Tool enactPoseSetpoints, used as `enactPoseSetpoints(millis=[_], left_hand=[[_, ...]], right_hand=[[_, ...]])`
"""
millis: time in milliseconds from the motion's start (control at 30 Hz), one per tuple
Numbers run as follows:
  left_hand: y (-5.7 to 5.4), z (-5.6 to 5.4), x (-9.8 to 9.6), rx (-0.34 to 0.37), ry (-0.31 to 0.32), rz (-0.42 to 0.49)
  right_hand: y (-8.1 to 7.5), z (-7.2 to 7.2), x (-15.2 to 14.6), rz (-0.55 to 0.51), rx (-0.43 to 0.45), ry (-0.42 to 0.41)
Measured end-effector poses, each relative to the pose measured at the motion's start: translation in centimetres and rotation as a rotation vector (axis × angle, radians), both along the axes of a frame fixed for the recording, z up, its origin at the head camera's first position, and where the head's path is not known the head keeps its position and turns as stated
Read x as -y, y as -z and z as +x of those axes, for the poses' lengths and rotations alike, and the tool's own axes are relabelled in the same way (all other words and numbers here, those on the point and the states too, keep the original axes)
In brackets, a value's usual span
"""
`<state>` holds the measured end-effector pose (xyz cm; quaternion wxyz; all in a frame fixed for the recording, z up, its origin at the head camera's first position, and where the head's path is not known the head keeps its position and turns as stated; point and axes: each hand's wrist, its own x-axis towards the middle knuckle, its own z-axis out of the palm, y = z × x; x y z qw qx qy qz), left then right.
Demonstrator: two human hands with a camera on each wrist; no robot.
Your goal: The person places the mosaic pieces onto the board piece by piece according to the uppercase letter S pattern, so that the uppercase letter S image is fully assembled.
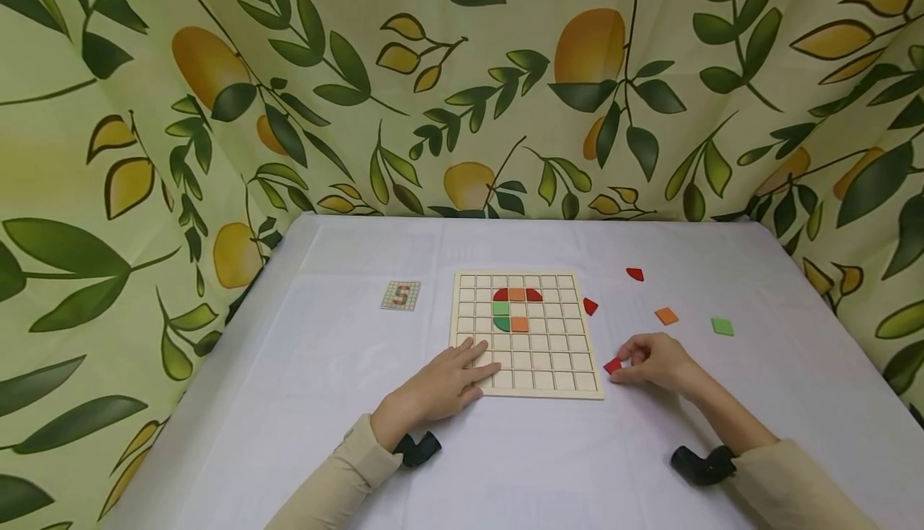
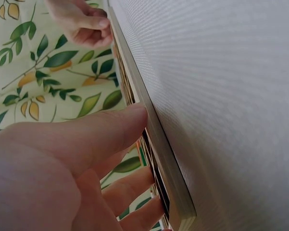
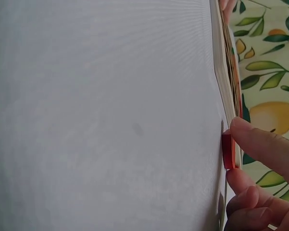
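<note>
A wooden grid board [image 1: 563, 388] lies on the white table. In its upper left cells sit red quarter-round tiles [image 1: 533, 295], orange square tiles [image 1: 519, 324], a light green square tile [image 1: 501, 308] and a dark green quarter-round tile [image 1: 501, 324]. My left hand [image 1: 443, 382] rests on the board's lower left corner with fingers spread; in the left wrist view its thumb [image 2: 130, 118] touches the edge. Just off the board's lower right side, my right hand [image 1: 657, 360] pinches a red tile [image 1: 613, 366] between thumb and finger, seen edge-on in the right wrist view.
Right of the board lie two loose red tiles [image 1: 634, 274], an orange square tile [image 1: 666, 316] and a light green square tile [image 1: 723, 326]. A small pattern card [image 1: 400, 295] showing a red S-like shape lies to the left. A leaf-print curtain [image 1: 476, 113] surrounds the table.
</note>
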<state>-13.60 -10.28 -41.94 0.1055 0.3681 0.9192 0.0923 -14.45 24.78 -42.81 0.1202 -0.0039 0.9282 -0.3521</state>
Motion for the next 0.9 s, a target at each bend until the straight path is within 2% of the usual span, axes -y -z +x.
enactPoseSetpoints(millis=[533,900], left_hand=[[-0.11,-0.01,-0.08,0.006,-0.007,-0.003],[-0.13,0.06,-0.12,0.008,-0.011,-0.004]], right_hand=[[-0.33,-0.38,0.19,-0.044,0.003,-0.066],[-0.16,-0.5,0.21,-0.037,-0.007,-0.059]])
